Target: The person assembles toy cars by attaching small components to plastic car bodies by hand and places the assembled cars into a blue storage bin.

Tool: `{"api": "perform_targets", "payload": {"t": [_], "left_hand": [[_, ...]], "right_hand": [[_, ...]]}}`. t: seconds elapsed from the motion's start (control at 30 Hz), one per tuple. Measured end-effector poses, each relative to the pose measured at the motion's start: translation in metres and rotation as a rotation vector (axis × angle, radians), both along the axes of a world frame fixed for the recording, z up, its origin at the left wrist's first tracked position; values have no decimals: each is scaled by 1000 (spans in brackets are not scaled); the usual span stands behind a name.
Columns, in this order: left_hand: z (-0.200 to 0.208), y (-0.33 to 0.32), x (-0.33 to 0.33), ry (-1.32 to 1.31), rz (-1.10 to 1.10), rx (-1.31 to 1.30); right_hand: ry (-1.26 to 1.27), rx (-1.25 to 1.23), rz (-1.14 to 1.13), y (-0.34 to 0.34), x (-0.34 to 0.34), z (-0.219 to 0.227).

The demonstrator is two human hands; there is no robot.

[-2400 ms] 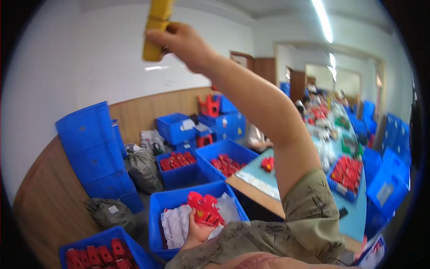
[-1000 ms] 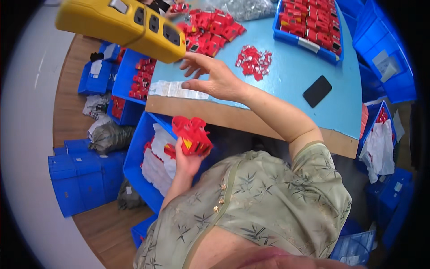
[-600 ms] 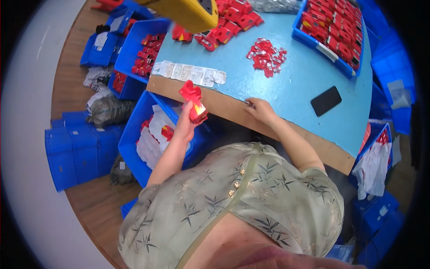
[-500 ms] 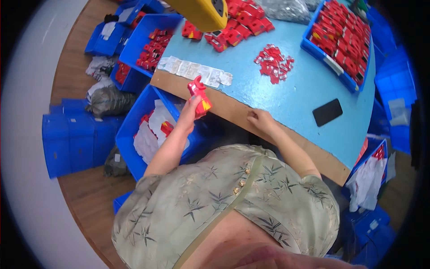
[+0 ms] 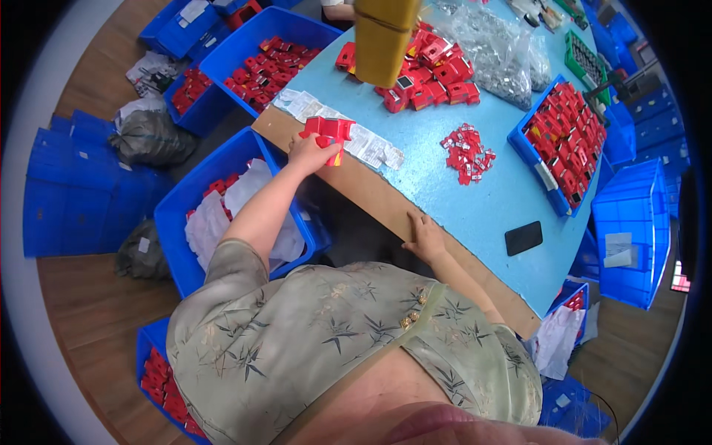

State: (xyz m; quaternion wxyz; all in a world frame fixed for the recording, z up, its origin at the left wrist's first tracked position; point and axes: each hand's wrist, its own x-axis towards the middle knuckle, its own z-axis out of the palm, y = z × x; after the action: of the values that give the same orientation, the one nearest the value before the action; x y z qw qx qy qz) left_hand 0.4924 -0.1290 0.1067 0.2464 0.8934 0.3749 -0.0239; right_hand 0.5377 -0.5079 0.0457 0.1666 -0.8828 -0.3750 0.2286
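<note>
In my left hand (image 5: pixel 308 155) is a red plastic toy car body (image 5: pixel 327 129) with a bit of yellow on it, held above the near-left edge of the blue table (image 5: pixel 415 163). Just beyond it lies a paper strip (image 5: pixel 371 144) stuck along the tabletop. My right hand (image 5: pixel 425 237) rests on the wooden table edge with its fingers apart and nothing in them. A small pile of red pieces (image 5: pixel 467 153) lies on the table farther out. More red car bodies (image 5: pixel 430 74) are heaped toward the back.
A blue tray (image 5: pixel 549 185) full of red bodies stands at the right, near a black phone (image 5: pixel 523 238). Blue bins (image 5: pixel 178 241) crowd the left side. A yellow object (image 5: pixel 386 44) hangs over the back, by clear plastic bags (image 5: pixel 493 55). Another person's arm (image 5: pixel 338 11) shows at the top.
My left hand has turned the toy car body from upright to lying sideways. The right hand has uncurled its fingers on the table edge. The whole view has shifted.
</note>
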Motion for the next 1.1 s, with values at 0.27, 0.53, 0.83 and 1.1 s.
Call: {"api": "perform_targets", "payload": {"t": [0.27, 0.53, 0.83, 1.1], "left_hand": [[19, 32, 57, -41, -74, -45], [73, 19, 172, -120, -352, 180], [101, -20, 273, -74, -633, 638], [43, -26, 217, -255, -430, 506]], "right_hand": [[72, -117, -61, 12, 2, 2], [94, -134, -119, 12, 3, 10], [100, -6, -96, 5, 5, -1], [123, 6, -76, 0, 5, -7]]}}
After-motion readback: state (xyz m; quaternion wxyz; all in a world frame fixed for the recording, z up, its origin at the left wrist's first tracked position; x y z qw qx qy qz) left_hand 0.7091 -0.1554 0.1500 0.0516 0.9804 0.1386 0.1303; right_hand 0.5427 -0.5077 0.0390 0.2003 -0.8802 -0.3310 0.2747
